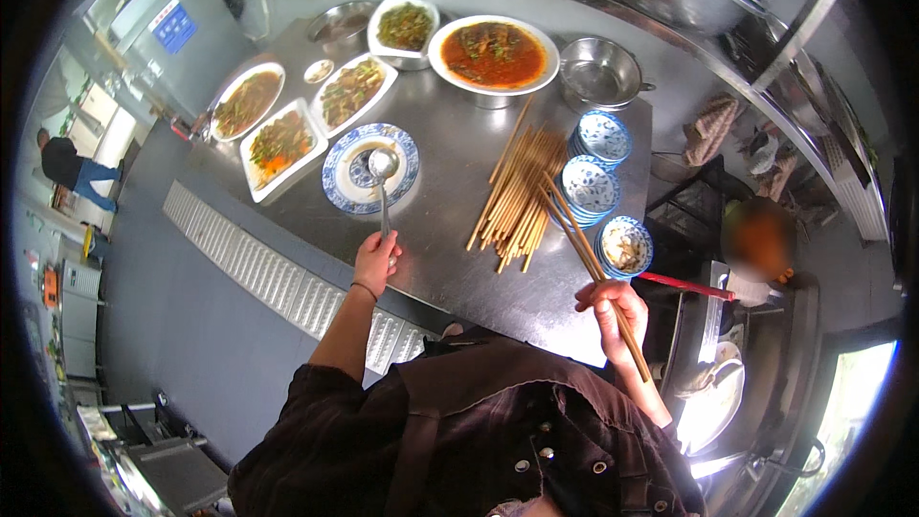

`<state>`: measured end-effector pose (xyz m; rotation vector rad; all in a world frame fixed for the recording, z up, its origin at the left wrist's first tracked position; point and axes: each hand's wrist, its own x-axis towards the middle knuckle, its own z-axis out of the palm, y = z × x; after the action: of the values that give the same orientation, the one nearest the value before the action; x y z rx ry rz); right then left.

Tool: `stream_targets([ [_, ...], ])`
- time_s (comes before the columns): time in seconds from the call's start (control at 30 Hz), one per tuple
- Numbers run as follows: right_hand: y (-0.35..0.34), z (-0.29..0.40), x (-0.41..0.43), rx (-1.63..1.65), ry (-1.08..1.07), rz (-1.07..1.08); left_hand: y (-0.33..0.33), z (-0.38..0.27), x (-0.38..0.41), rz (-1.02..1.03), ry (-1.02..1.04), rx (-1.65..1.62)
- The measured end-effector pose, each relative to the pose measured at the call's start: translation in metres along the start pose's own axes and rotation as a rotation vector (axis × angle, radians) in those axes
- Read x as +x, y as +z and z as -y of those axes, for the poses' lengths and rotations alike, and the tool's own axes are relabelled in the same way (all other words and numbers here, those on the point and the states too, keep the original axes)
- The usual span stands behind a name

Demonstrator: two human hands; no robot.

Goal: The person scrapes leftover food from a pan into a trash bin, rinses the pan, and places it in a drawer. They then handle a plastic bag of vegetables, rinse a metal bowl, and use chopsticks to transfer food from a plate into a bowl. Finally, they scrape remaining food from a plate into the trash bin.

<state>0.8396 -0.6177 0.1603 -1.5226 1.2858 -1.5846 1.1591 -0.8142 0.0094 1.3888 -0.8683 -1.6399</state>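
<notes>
My left hand (375, 263) grips the handle of a metal spoon (384, 165), whose bowl is over a blue-and-white plate (333, 176) with some food residue on it. In my right hand (616, 312) is a pair of wooden chopsticks (580, 243), their tips pointing toward the stacked bowls. Close to those tips stand stacks of blue-patterned bowls (590, 185). The nearest small bowl (626, 245) has bits of food in it. A loose pile of wooden chopsticks (520, 194) lies left of the stacks on the steel table (438, 230).
Along the far side are a large dish of red soup (495, 54), a bowl of greens (404, 26) and a metal pot (602, 73). Several filled dishes, including an oval one (248, 102), line the left. A sink (779, 345) is at right. A person (72, 165) stands far left.
</notes>
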Motion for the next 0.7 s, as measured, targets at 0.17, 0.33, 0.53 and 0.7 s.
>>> stream_targets([
  [0.17, -0.029, 0.010, -0.026, -0.142, 0.013, -0.186, 0.024, -0.041, -0.028, 0.219, 0.116, 0.054],
  [0.33, -0.052, 0.016, -0.047, -0.279, -0.058, -0.371, 0.085, -0.079, -0.035, 0.520, 0.139, 0.089],
  [0.53, -0.075, 0.027, -0.092, -0.383, 0.011, -0.683, 0.187, -0.099, -0.041, 0.812, 0.105, 0.113],
  [0.7, -0.091, 0.068, -0.125, -1.020, 0.203, -0.784, 0.248, -0.089, -0.075, 1.157, -0.147, 0.096],
])
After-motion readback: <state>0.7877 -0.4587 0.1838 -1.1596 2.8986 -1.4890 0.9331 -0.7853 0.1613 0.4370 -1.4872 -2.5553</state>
